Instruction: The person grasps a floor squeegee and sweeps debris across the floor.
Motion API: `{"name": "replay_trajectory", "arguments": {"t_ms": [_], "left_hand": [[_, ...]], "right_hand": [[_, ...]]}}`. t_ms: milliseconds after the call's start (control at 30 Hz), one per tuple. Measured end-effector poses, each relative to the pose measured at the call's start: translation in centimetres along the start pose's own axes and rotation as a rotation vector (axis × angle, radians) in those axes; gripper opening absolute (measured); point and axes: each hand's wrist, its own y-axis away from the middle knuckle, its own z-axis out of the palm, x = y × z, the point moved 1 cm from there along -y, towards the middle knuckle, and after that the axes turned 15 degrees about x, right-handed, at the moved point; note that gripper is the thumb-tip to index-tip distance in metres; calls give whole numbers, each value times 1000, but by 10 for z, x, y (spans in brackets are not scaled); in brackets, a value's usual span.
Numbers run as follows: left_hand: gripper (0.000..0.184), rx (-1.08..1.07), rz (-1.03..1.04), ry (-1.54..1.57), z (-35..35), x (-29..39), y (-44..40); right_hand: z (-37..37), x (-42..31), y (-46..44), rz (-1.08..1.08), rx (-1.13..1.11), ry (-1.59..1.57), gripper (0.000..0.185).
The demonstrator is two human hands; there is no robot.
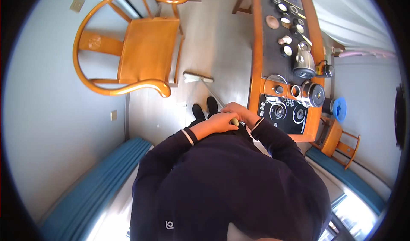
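Note:
Both of my hands are at my waist, closed around the handle of a broom (pixel 198 77). My left hand (pixel 220 122) wraps the upper end, where a pale green grip tip shows beside the fingers. Just ahead and to the right, my right hand (pixel 238 110) is closed on the handle too, with its fingers partly hidden. The grey handle slants away from me past my dark shoes. The broom's white head with dark bristles rests on the grey floor, near the legs of a wooden armchair (pixel 149 48).
To my right stands a long wooden tea table (pixel 256 57) with a black cooktop (pixel 282 114), a metal kettle (pixel 304 62), a glass pot (pixel 312 94) and several small cups. The wall is on my left. A blue bin (pixel 339 109) and a small wooden chair (pixel 347 149) sit beyond the table.

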Motion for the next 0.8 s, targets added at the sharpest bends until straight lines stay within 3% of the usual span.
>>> {"name": "replay_trajectory", "arguments": {"t_ms": [33,67,167,400,700,767,800], "left_hand": [[35,-13,-5,8,-1,3,-1],[35,-31,-4,16,-2,5,-2],[34,-85,-7,21,1,7,-5],[33,-101,3,-29,1,15,-5],[32,-70,27,0,-9,23,-3],[33,6,94,-14,-8,18,-2],[32,18,74,-20,-10,18,-3]], "right_hand": [[-5,-2,2,42,-20,-3,30],[-2,2,4,-93,9,110,26],[11,14,6,-127,24,206,25],[31,31,14,72,70,-25,27],[19,21,9,-45,-2,139,22],[-3,5,13,-62,103,-31,22],[-14,-8,10,-73,112,39,21]]}}
